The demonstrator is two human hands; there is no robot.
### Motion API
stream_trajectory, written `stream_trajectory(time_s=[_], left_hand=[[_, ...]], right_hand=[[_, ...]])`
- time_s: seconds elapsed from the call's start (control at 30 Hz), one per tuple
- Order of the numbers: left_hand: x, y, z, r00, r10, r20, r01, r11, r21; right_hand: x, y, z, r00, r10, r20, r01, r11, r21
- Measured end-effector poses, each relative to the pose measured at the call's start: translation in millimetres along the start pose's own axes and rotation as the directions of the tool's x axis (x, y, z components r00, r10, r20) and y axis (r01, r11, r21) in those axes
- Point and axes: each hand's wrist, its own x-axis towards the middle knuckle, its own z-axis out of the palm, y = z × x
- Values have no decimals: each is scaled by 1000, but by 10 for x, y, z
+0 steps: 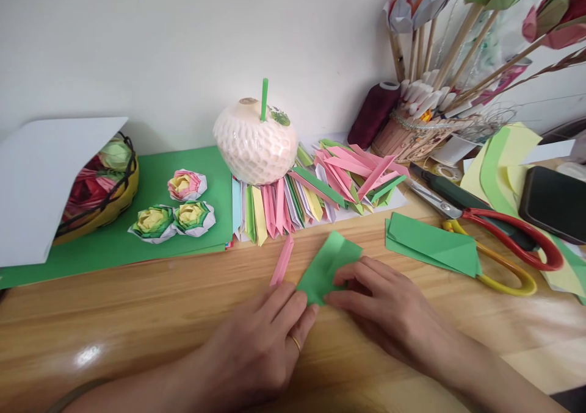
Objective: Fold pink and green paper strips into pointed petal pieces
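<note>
A green paper rectangle [324,266] lies tilted on the wooden table between my hands, with a crease running along its length. My left hand [265,337], a ring on one finger, grips its lower left edge with thumb and fingertips. At its right edge my right hand [389,306] has thumb and fingers bent onto the paper. Just left of the sheet rests a folded pink paper strip [282,260], partly behind my left fingers. More green paper rectangles [430,242] are stacked to the right, overlapping the yellow scissor handle.
Red-and-yellow-handled scissors [439,199] and a black phone [556,202] lie right. Behind are many folded paper strips [352,169], a white textured vase [256,141], and a pot [407,132] of paper flowers. Paper lotuses [195,218] and a yellow basket [123,199] stand left.
</note>
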Motion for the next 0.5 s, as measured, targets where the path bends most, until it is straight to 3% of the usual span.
stream_trajectory(time_s=[0.17, 0.3, 0.5], left_hand=[[50, -132, -27, 996, -11, -87, 25, 987, 162], [38, -200, -31, 999, -37, -20, 39, 991, 130], [9, -232, -4, 998, -34, -47, 36, 998, 43]], right_hand=[[-1, -141, -37, 999, -25, 38, 30, 991, -127], [121, -285, 50, 993, 66, 97, -54, 991, -121], [239, -305, -12, 965, 190, 180, -221, 960, 173]])
